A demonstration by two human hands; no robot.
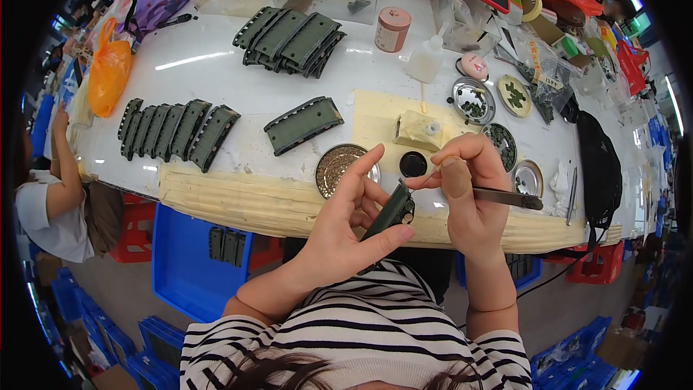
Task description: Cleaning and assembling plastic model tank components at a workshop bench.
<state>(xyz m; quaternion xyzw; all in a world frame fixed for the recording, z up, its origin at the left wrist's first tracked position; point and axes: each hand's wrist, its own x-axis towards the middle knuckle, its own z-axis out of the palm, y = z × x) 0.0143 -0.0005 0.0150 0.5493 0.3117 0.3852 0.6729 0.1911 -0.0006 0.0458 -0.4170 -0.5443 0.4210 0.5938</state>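
Observation:
My left hand [351,225] grips a dark green curved panel [392,211], tilted up on its edge, thumb along its near side. My right hand [474,206] is closed, its thumb and forefinger pinching a thin, light stick [432,174] whose end is at the panel's upper end. Tucked in the same hand, grey-brown tweezers [509,197] point out to the right. Just beyond the hands stands a small round pot of black stuff [413,165]. A metal dish of brown grains [339,166] lies partly behind my left fingers.
Similar panels lie in a row [166,130], in a stack [292,37] and singly [304,126]. Dishes of small green parts [473,101] stand right, near a squeeze bottle [426,60] and pink tin [393,29]. A blue crate [189,274] is below left; another person [54,195] sits far left.

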